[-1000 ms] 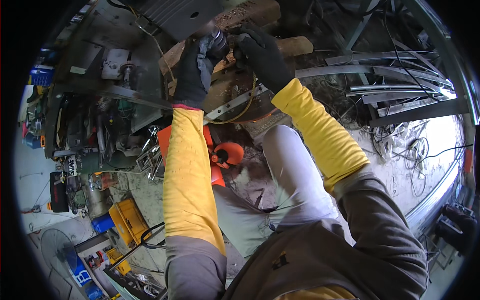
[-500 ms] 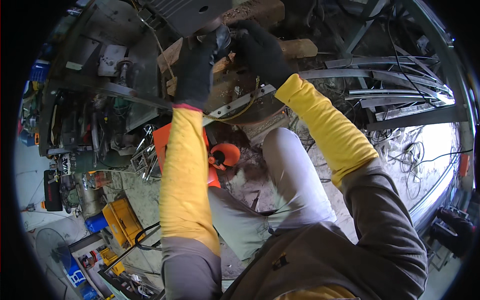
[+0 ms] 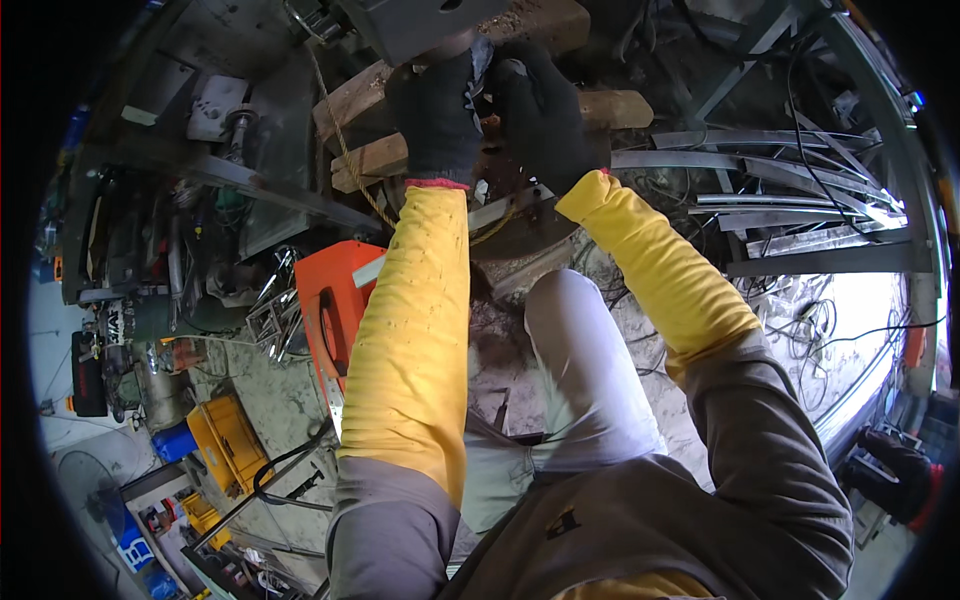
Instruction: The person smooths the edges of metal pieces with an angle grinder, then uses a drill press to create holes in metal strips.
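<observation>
Both my hands, in black gloves and yellow sleeves, are close together at the top of the view. My left hand [image 3: 436,118] is closed at the near edge of a dark grey metal housing [image 3: 415,22]. A small grey, torn-looking patch [image 3: 480,62] shows at its fingers; whether it is a held piece or worn glove I cannot tell. Beside it, my right hand [image 3: 543,118] is curled, thumb toward the left hand. Whatever the fingers grip is hidden. Under and around the hands lie rough wooden blocks [image 3: 617,108] on a dark, dirty surface.
A yellow rope [image 3: 337,110] hangs left of the hands. An orange case [image 3: 335,285] stands beside my left forearm. Long metal strips [image 3: 810,200] are stacked at right, with loose cables [image 3: 800,320] below. Tools crowd the left rack; a yellow bin [image 3: 232,440] sits lower left.
My left hand and forearm have shifted right, closer to the right hand. The orange case shows more, while an orange flared part is now hidden behind my left arm. The view has tilted slightly.
</observation>
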Motion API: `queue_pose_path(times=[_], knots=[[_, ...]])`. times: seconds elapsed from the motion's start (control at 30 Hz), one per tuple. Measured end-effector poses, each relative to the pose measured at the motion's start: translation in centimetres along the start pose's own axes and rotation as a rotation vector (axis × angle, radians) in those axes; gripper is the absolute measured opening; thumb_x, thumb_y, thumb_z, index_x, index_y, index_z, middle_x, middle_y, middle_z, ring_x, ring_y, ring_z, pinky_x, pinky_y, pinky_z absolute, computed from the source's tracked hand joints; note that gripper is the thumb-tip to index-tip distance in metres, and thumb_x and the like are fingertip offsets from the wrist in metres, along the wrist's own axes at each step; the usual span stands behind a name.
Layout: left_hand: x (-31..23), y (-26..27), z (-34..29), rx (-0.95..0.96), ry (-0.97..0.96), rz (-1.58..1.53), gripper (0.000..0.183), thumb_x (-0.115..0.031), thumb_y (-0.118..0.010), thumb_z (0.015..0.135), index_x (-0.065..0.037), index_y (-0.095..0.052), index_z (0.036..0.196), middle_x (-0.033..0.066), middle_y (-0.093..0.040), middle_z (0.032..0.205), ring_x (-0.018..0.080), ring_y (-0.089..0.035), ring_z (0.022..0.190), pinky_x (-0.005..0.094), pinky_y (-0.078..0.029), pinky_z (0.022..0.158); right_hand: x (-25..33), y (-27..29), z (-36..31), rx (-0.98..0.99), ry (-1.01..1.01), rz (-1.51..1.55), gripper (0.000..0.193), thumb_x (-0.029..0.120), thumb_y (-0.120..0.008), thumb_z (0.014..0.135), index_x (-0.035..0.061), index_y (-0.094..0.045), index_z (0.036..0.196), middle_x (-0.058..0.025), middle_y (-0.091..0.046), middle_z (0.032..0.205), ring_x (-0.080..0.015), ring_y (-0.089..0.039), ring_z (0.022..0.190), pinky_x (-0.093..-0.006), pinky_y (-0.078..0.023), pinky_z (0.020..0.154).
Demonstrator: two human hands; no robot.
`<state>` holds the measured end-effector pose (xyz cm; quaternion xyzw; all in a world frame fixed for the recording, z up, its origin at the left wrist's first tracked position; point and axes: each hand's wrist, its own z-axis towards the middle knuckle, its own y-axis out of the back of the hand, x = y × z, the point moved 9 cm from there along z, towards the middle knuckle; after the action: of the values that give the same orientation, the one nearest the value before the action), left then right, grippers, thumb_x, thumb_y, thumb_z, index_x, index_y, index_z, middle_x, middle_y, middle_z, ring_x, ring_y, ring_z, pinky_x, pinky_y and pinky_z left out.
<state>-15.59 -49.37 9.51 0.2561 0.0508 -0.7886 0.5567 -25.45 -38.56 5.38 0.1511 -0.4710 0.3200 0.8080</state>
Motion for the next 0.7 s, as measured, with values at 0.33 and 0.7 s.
queue_pose_path(times=[0.33,0.7], knots=[[1.7,0.2,-0.7,-0.209,0.233,-0.138,0.028,-0.025,-0.075,0.093,0.001,-0.072,0.104,0.0156,-0.074,0.095,0.0291,-0.074,0.091,0.0387,-0.054,0.081,0.1,-0.2,0.8,0.046,0.069,0.008,0.023,0.021,-0.054,0.110,0.0024,-0.063,0.120,-0.0018,-0.065,0.089,-0.0086,-0.057,0.079,-0.0273,-0.049,0.071],[1.5,-0.6,-0.8,-0.190,0.436,-0.248,0.038,-0.039,-0.079,0.091,-0.005,-0.072,0.106,0.0072,-0.075,0.093,0.0209,-0.070,0.083,0.0374,-0.052,0.074,-0.5,1.1,1.3,-0.093,-0.054,-0.110,0.022,0.015,-0.053,0.103,-0.0005,-0.068,0.108,-0.0054,-0.065,0.081,-0.0115,-0.057,0.069,-0.0307,-0.047,0.064]])
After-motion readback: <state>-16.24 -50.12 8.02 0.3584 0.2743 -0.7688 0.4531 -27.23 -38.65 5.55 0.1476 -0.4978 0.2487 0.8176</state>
